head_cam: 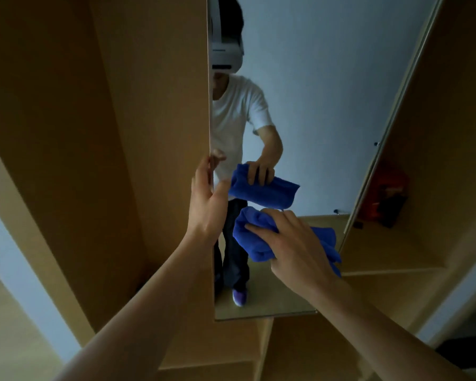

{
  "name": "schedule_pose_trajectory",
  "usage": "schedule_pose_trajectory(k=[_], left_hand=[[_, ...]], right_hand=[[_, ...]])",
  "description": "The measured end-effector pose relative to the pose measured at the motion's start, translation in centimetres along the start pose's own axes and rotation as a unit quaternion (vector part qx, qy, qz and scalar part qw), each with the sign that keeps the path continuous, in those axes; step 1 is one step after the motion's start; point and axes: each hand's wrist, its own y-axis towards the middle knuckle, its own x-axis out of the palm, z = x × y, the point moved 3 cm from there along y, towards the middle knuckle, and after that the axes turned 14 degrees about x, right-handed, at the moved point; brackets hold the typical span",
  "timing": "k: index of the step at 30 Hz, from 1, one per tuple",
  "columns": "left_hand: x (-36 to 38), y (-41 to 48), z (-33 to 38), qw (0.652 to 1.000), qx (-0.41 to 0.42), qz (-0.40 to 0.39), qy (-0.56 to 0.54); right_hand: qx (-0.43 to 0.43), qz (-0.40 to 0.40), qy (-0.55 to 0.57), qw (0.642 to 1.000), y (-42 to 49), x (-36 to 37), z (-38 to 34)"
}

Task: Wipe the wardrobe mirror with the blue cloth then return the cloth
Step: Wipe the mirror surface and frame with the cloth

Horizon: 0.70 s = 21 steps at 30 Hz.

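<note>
- Blue cloth (252,240): bright blue, fluffy, bunched into a thick roll. It sits at lower centre of frame, pressed to the lower part of the mirror (313,105), with its reflection just above it.
- Mirror: tall narrow panel at centre of frame. It reflects a person in a white T-shirt and dark trousers, and a pale wall.
- Left of frame: plain tan wardrobe panel (121,133), meeting the mirror's left edge.
- Right of frame: open shelf (396,253) with a red-and-black object (385,193) in shadow, too dim to identify.
- Left hand (208,199): arm reaches up from lower left. Fingers hook round the mirror's left edge, thumb on the glass side, gripping the edge.
- Right hand (294,243): arm comes in from lower right. Fingers spread and curl over the cloth, gripping it against the glass and covering its middle.
</note>
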Motion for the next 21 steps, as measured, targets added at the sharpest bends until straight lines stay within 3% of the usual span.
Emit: schedule_pose_trajectory(k=[9, 21], left_hand=[[0.0, 6.7, 7.3, 0.994, 0.063, -0.017, 0.087], [2.9, 14.7, 16.1, 0.973, 0.106, 0.098, 0.181]], right_hand=[[-0.027, 0.122, 0.053, 0.991, 5.6, -11.8, 2.1], [-0.101, 0.288, 0.005, 0.952, 13.7, -21.6, 4.7]])
